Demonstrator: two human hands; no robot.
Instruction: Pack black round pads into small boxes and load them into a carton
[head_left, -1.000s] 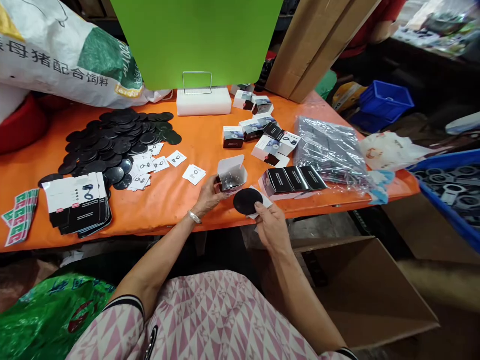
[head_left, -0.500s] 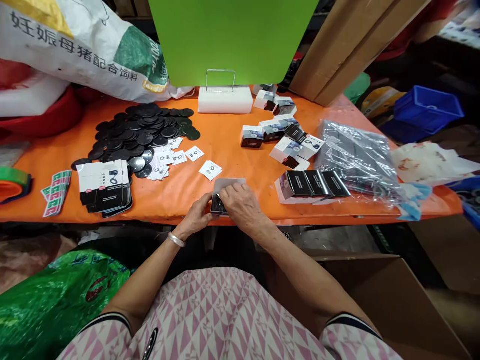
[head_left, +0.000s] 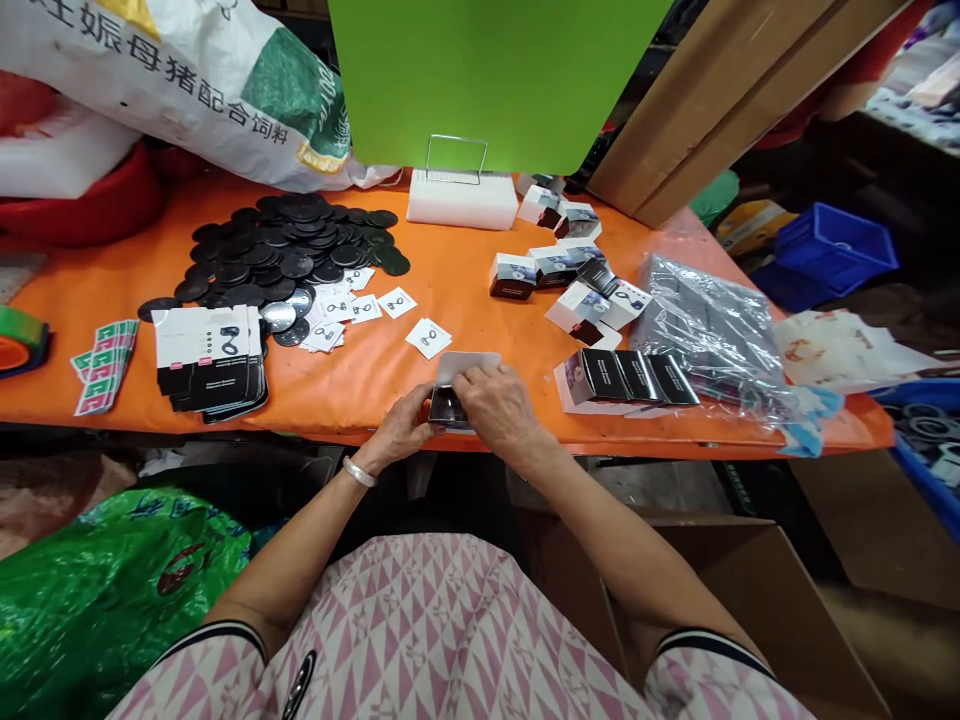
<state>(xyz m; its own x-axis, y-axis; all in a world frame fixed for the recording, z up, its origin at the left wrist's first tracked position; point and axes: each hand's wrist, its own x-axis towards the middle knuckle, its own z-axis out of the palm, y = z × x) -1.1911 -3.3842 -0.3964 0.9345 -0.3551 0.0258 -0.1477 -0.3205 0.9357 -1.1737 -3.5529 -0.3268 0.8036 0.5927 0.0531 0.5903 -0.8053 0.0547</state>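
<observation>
A small open box [head_left: 448, 408] with a raised white flap and a dark inside is at the table's front edge. My left hand [head_left: 405, 428] closes on its left side, thumb near the front. My right hand [head_left: 499, 408] is bent over the right side, its fingertips curled at the opening beside the flap. Something dark and shiny shows inside the box, too small to name. Just behind the box lie small white printed cards [head_left: 428, 338]. Right of my right hand stands a row of black-and-white boxes [head_left: 626, 378] with their black tops showing.
Black discs [head_left: 292, 250] are heaped at the back left, behind a stack of flat printed cartons [head_left: 210, 355]. A white foam block [head_left: 463, 203] holds a wire stand before a green panel [head_left: 499, 80]. More small boxes [head_left: 514, 275] and a plastic-wrapped grey bundle [head_left: 701, 320] lie to the right.
The view has shifted slightly. The box is tilted more open toward me, so more of its dark inside shows. Both hands stay at the box.
</observation>
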